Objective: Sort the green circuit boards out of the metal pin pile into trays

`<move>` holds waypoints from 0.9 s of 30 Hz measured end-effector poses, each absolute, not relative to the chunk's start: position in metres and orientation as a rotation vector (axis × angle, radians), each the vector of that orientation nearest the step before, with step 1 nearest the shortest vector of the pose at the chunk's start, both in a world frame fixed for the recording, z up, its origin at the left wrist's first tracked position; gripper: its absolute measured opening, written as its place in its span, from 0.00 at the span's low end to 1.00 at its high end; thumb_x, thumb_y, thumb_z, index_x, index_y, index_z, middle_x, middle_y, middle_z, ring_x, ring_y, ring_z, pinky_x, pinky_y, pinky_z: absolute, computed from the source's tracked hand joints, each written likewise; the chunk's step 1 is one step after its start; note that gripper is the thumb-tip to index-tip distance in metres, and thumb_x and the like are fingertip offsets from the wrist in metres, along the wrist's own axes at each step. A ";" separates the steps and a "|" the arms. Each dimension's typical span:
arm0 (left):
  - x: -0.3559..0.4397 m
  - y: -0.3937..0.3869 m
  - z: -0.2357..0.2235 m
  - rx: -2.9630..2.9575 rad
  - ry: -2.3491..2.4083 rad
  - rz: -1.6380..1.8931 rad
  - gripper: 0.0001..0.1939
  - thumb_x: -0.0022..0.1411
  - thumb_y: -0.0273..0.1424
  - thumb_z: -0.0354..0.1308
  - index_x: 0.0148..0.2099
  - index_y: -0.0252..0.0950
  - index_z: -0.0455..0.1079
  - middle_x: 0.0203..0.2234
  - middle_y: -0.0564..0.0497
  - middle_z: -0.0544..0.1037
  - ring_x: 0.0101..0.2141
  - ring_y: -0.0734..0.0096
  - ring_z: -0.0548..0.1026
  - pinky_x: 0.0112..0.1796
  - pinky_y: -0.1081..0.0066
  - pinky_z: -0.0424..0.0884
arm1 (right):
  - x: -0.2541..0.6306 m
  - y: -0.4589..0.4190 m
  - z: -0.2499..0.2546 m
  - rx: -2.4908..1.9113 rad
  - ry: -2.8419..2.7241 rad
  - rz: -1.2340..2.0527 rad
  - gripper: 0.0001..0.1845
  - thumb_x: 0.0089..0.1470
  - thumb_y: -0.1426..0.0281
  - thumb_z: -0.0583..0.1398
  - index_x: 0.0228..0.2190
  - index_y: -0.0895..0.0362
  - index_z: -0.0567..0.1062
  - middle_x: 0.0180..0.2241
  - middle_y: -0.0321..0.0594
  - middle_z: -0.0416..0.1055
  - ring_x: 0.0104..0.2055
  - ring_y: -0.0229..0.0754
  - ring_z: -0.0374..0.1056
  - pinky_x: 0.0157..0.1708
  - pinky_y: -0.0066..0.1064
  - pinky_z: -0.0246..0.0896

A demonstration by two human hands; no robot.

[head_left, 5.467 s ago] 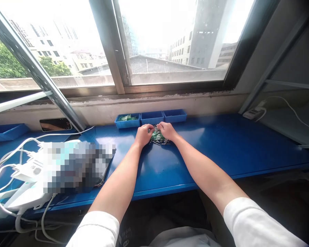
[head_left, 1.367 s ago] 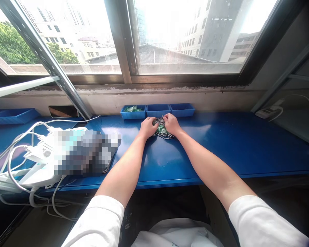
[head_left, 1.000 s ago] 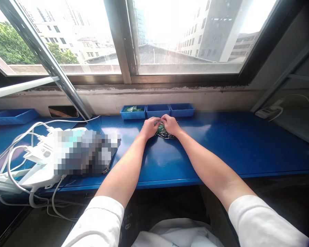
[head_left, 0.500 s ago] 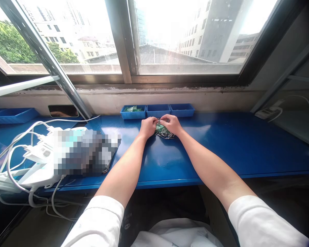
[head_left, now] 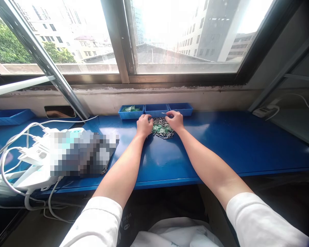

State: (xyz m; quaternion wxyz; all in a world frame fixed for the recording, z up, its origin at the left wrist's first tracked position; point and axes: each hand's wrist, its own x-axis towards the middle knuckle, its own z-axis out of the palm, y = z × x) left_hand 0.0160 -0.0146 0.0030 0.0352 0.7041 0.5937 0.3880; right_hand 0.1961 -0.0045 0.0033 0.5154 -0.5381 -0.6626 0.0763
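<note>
A small heap of dark metal pins mixed with green bits (head_left: 161, 127) lies on the blue bench (head_left: 221, 144) just in front of three blue trays. My left hand (head_left: 143, 125) rests curled at the heap's left edge, fingers bent onto the pins. My right hand (head_left: 175, 119) sits at the heap's far right, pinching a thin pin (head_left: 164, 113) that points left over the middle tray (head_left: 156, 109). The left tray (head_left: 130, 111) holds green pieces; the right tray (head_left: 181, 108) looks bare.
A blurred-out device with white chargers and cables (head_left: 36, 154) fills the bench's left side. A larger blue tray (head_left: 7, 116) stands far left. A white power strip (head_left: 263, 110) lies on the grey shelf at right. The window wall runs directly behind the trays.
My hands have drawn apart from over the heap, uncovering it. My right hand has lifted toward the trays with a pin pinched in its fingers.
</note>
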 end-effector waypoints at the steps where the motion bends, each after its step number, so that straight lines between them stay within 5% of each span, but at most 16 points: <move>1: 0.015 -0.014 0.003 2.127 1.871 1.183 0.13 0.61 0.31 0.49 0.45 0.37 0.70 0.45 0.46 0.73 0.48 0.61 0.69 0.51 0.65 0.64 | 0.200 -0.002 0.002 -1.314 -1.587 0.155 0.11 0.45 0.73 0.59 0.34 0.57 0.77 0.36 0.40 0.75 0.43 0.48 0.65 0.47 0.38 0.62; 11: 0.011 -0.010 -0.001 1.993 1.976 0.947 0.13 0.58 0.30 0.50 0.44 0.37 0.71 0.46 0.43 0.71 0.48 0.58 0.70 0.50 0.62 0.65 | 0.229 0.026 -0.002 -1.490 -1.535 -0.033 0.33 0.40 0.73 0.62 0.51 0.64 0.66 0.50 0.53 0.64 0.53 0.56 0.56 0.55 0.46 0.51; 27: 0.011 -0.007 -0.009 2.071 1.910 0.859 0.14 0.57 0.28 0.48 0.42 0.39 0.72 0.46 0.43 0.71 0.48 0.53 0.69 0.50 0.57 0.65 | 0.231 0.030 -0.008 -1.718 -1.607 0.267 0.42 0.40 0.67 0.65 0.57 0.58 0.60 0.63 0.50 0.44 0.59 0.62 0.46 0.54 0.54 0.49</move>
